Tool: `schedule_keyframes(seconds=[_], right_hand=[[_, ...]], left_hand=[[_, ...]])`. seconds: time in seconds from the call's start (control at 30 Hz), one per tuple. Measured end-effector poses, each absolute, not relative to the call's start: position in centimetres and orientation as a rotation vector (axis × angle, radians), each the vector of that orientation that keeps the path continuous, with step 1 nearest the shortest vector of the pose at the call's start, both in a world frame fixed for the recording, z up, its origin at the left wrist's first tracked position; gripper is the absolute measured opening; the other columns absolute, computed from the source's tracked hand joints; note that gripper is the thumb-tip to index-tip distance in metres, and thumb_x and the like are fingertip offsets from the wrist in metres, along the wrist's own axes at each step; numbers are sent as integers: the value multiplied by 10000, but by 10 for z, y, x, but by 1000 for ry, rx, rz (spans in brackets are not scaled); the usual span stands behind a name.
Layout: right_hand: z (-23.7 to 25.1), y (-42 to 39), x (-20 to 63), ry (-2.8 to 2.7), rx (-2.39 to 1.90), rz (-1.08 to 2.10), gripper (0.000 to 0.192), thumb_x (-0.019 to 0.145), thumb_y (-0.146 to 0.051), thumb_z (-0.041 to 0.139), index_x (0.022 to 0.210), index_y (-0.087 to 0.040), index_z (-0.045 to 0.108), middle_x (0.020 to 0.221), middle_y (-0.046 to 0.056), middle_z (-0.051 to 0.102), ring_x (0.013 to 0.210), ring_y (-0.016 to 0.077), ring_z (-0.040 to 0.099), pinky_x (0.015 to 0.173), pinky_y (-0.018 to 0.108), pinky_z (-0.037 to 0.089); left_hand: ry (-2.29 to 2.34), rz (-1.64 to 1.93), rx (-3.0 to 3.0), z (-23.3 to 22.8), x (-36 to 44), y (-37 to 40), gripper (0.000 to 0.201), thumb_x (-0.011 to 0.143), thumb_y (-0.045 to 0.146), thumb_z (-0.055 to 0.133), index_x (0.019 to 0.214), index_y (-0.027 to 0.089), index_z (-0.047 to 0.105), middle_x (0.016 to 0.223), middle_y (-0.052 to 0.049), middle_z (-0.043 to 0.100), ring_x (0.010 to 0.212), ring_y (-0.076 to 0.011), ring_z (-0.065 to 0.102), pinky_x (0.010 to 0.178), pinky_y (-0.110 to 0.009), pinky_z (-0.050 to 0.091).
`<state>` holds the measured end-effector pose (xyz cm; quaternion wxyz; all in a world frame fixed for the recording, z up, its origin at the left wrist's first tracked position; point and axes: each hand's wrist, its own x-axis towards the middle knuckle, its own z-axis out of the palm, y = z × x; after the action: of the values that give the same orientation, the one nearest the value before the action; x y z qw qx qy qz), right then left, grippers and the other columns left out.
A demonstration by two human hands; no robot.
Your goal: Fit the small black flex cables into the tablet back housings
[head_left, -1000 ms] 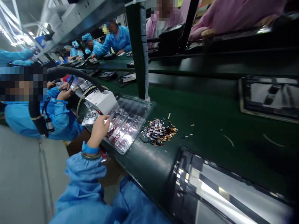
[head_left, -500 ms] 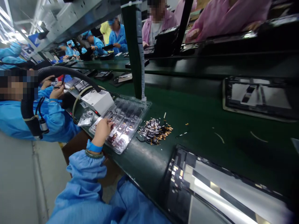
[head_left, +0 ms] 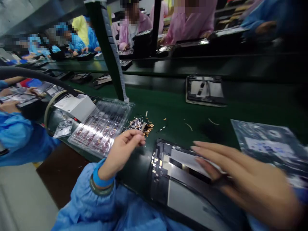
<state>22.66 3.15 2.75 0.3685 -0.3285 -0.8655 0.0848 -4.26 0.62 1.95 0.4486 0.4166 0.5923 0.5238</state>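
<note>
My left hand [head_left: 124,153], with a blue wristband, is closed in a pinch. A small tan-grey strip [head_left: 143,126] sticks up from its fingertips, in front of a pile of small flex cables [head_left: 136,123] with gold-coloured ends. My right hand [head_left: 250,181] is blurred, its fingers stretched out over the right part of an opened tablet-like device [head_left: 185,199]. That device lies flat, with silver panels and a dark frame; the hand covers its right side. Left of my left hand is a clear plastic tray [head_left: 90,131] with small dark-red parts in its compartments.
A white box [head_left: 76,106] with a black hose [head_left: 43,75] stands behind the tray. Another opened device [head_left: 204,91] lies farther back. At right is a printed plastic bag [head_left: 269,146]. A green post [head_left: 108,51] rises from the bench. Co-workers sit left and across.
My left hand has moved from the tray to beside the cable pile, with a strip now in its fingers. My right hand has come into view over the device. The view has turned right.
</note>
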Motion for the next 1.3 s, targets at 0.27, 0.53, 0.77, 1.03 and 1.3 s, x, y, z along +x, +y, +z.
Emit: schedule_keyframes(seconds=[0.27,0.53,0.77,1.03,1.3], right_hand=[[29,22,182,-2383,-744,-299,206,920,-128,497,1019,-57,664,1015,127,704,800,197,659,655,305,519],[20,17,181,-2408,-823,-452,218,897,-67,460,916,-51,677,934,152,708,752,198,660,607,295,482],[16,19,186,-2260,-928,-96,192,892,-105,475,777,-132,626,747,54,684,697,142,649,643,240,462],[31,36,232,-1887,-1290,-98,90,867,-231,537,847,-198,619,759,26,674,627,144,612,594,255,452],[42,60,300,-1634,-2185,191,339,774,-420,615,531,-241,462,435,24,446,422,170,386,476,317,297]], left_hand=[[1172,1189,1121,14,21,2,211,782,206,627,976,130,664,955,-85,736,857,-161,685,783,-248,546],[1337,1198,1490,-6,29,-6,337,863,172,507,1191,168,587,1061,-72,712,915,-155,677,843,-269,532],[1254,1126,1354,1,33,3,260,834,198,559,1080,143,624,878,-51,739,794,-140,696,723,-220,554],[1223,1201,1074,4,25,10,208,794,249,644,969,137,652,809,-56,741,789,-160,712,733,-239,560],[1128,1224,946,5,25,7,179,772,271,702,915,166,680,834,-37,747,780,-120,709,722,-173,538]])
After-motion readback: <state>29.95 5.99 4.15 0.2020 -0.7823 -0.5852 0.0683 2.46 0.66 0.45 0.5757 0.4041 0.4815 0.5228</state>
